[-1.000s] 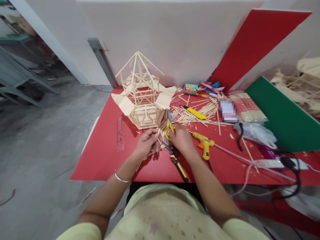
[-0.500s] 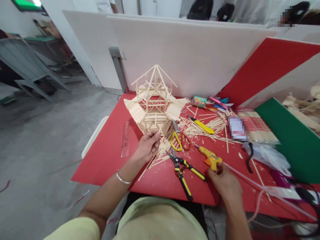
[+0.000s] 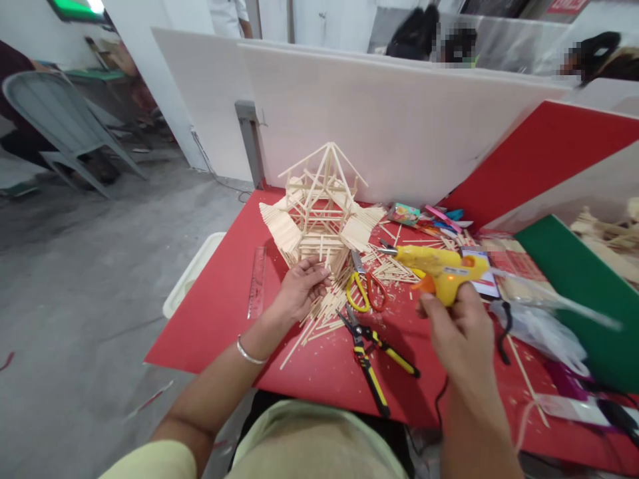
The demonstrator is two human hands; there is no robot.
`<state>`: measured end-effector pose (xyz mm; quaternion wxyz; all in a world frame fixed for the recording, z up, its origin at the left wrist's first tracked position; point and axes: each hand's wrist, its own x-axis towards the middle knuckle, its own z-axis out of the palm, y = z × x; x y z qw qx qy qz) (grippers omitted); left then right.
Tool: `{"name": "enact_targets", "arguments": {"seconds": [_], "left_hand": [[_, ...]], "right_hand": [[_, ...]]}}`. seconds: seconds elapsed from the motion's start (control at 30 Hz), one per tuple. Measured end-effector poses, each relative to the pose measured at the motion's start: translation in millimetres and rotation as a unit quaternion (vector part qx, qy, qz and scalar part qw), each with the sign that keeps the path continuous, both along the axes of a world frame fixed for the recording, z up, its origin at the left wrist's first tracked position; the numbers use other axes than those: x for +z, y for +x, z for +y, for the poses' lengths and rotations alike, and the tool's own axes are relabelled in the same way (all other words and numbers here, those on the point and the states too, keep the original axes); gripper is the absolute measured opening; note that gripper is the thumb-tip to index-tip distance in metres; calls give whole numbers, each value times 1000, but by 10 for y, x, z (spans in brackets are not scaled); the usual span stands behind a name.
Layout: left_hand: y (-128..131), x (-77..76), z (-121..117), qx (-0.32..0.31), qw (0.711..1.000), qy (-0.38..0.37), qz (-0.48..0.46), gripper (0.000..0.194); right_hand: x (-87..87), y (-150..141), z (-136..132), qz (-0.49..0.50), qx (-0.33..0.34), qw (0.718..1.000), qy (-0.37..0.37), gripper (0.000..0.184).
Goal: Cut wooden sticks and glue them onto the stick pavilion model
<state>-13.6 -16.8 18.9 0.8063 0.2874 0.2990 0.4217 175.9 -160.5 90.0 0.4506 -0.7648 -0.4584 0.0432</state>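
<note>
My right hand [image 3: 462,326] grips a yellow glue gun [image 3: 442,269] by its handle, raised above the table with its nozzle pointing left. A clear glue stick [image 3: 559,299] trails from its back, blurred. The thumb and fingers of my left hand [image 3: 305,287] are pinched together at the front of a house-like model [image 3: 327,213] built from thin wooden sticks. A short wooden stick [image 3: 327,256] shows at those fingertips, partly hidden. Scissors [image 3: 367,293] with yellow and red handles lie right of my left hand. Pliers [image 3: 372,352] lie open below them.
Loose sticks [image 3: 324,326] cover the middle of the red table [image 3: 210,313]. A clear ruler [image 3: 256,283] lies at left. A phone [image 3: 482,269], bagged sticks [image 3: 514,266], a plastic bag [image 3: 539,326] and a green board [image 3: 579,293] occupy the right. White panels [image 3: 389,120] stand behind.
My right hand has lifted the glue gun off the table, raising it up and slightly right. My left hand stays pinched at the model's front. The camera view has shifted slightly.
</note>
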Motion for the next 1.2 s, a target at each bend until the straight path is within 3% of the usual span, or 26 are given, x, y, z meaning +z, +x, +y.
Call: {"name": "enact_targets", "arguments": {"seconds": [0.1, 0.17, 0.27, 0.4, 0.67, 0.83, 1.2], "left_hand": [[11, 39, 28, 3, 1000, -11, 3, 44], [18, 43, 59, 3, 1000, -14, 4, 42], [26, 30, 115, -11, 1000, -11, 3, 41], [19, 12, 171, -21, 1000, -2, 7, 42], [-9, -1, 155, -23, 1000, -6, 2, 44], [-21, -13, 144, -26, 1000, -2, 6, 44], [-41, -32, 149, -2, 1000, -1, 3, 45]], "right_hand": [[278, -171, 258, -111, 10, 993, -34, 38], [362, -250, 432, -198, -17, 977, -72, 49], [337, -282, 666, -312, -63, 941, -112, 58], [224, -230, 857, -397, -74, 906, -126, 55], [292, -255, 943, -476, -30, 868, -141, 43], [309, -295, 956, -474, 8, 870, -133, 40], [310, -348, 990, -484, -8, 863, -144, 41]]}}
